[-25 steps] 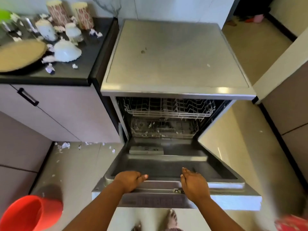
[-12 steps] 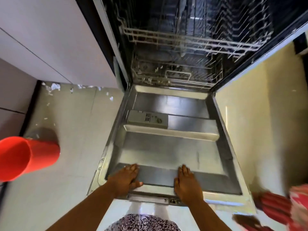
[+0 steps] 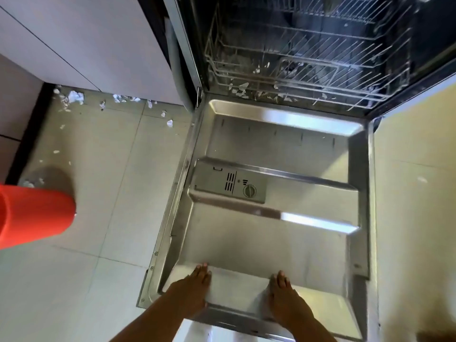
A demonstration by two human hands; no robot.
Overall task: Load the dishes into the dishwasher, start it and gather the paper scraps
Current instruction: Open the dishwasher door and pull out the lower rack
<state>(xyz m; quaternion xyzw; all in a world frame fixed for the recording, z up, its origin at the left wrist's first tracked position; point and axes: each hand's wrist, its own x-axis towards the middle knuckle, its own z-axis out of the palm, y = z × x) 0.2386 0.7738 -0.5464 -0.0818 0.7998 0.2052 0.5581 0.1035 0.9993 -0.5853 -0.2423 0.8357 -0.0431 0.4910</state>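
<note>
Both hands are lying flat, fingers straight and holding nothing, on the inner face of the lowered stainless-steel dishwasher door [image 3: 271,245]. The left hand [image 3: 190,290] is pressing near the door's left front corner, and the right hand [image 3: 286,299] is pressing further right along the same front strip, well apart from the left. Neither hand's fingers are curling round anything.

The door is lying open, close to level, its hinge end meeting the dark tub of the machine. A grey rectangular detergent dispenser with a round cap [image 3: 229,185] is sitting in the left half of the door, between the hands and the tub. Inside the tub, the white wire lower rack [image 3: 308,77] is sitting pushed in, and small white paper scraps [image 3: 240,88] are lying scattered along its front edge and floor. A second wire rack [image 3: 333,11] is showing above it, at the top of the view.

More white paper scraps [image 3: 75,97] are lying on the pale tiled floor [image 3: 98,193], left of the door, mostly along the foot of the light-coloured cabinet front [image 3: 86,40]; a few are trailing down toward a red plastic bucket [image 3: 34,215], which is standing at the left edge of the view, well apart from the door.
</note>
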